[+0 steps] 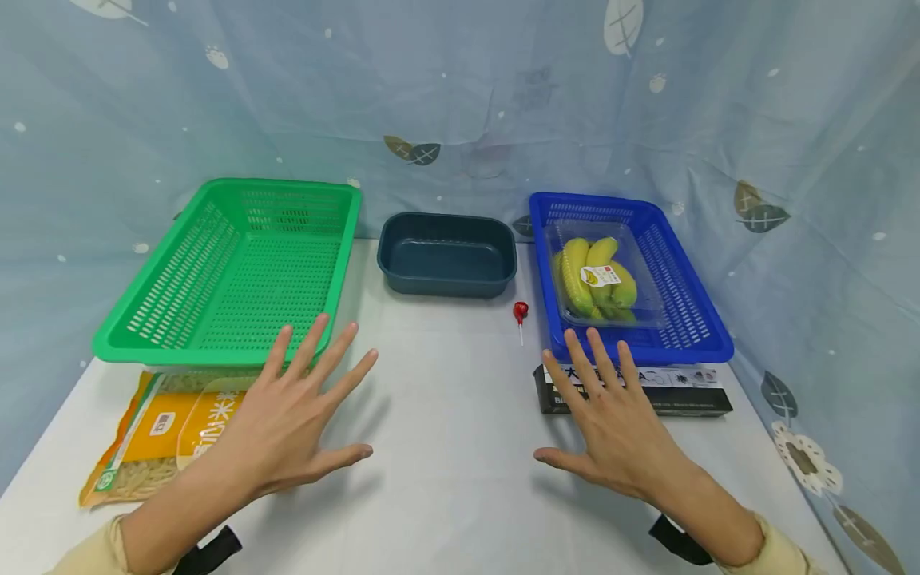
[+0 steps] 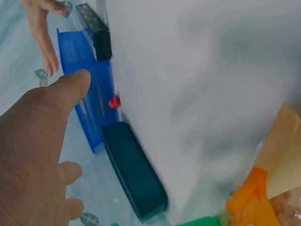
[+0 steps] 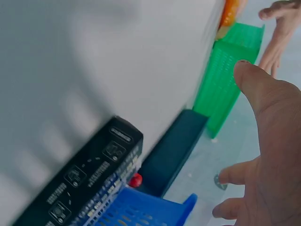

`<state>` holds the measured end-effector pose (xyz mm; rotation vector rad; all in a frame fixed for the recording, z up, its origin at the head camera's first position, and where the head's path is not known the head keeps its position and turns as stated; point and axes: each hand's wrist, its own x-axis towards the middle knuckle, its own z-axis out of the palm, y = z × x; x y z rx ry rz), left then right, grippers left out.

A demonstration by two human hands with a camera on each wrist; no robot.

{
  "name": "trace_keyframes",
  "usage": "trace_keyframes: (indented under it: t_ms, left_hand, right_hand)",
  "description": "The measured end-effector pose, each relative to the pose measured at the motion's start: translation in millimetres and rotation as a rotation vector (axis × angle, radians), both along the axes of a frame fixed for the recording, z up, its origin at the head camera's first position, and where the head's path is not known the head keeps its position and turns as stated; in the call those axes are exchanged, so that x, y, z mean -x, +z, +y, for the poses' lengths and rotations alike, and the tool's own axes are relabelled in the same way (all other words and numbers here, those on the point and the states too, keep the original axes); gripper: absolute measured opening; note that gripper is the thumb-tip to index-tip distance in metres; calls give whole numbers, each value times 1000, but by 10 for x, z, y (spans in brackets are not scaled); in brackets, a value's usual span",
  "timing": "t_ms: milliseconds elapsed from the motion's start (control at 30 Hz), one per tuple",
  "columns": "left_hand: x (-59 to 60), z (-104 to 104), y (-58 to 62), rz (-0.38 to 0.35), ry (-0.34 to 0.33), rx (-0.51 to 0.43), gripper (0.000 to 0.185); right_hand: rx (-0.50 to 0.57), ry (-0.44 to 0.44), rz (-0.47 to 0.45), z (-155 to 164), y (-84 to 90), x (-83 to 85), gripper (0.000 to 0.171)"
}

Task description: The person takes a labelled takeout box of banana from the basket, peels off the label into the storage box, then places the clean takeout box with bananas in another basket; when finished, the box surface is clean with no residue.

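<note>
Both hands hover above the white table with fingers spread straight, and neither holds anything. My left hand (image 1: 291,423) is over the right part of an orange-and-clear food packet (image 1: 161,427), hiding some of it, just in front of the green basket (image 1: 237,279). My right hand (image 1: 618,427) is close to a long black box (image 1: 676,399), which lies in front of the blue basket (image 1: 690,303). A clear plastic pack of bananas (image 1: 600,275) sits inside the blue basket. Between the baskets, a red lollipop (image 1: 521,313) lies on the table.
A dark teal rectangular tub (image 1: 446,285) stands at the back middle, between the two baskets. Behind everything hangs a pale blue curtain (image 1: 460,96) with leaf prints; it also runs along the table's right side. White tabletop (image 1: 460,447) stretches between the hands.
</note>
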<state>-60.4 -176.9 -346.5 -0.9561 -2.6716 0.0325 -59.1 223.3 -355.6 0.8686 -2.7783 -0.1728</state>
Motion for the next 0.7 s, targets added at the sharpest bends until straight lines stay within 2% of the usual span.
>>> trace_keyframes:
  t_ms: [200,400,567,700]
  left_hand:
    - [63,71,7,-14,1,6,99]
    - [94,212,28,-138,13,-19,91]
    - [154,354,66,-270,-20,-145,82]
    - [210,467,92,-345,-34,-273,79]
  right_hand:
    - [-6,-34,-7,22,101,42,113]
    - [7,-76,1,63,236,106,110]
    - [48,-77,11,95,387,190,106]
    - [78,-86,-18,123,494,268,104]
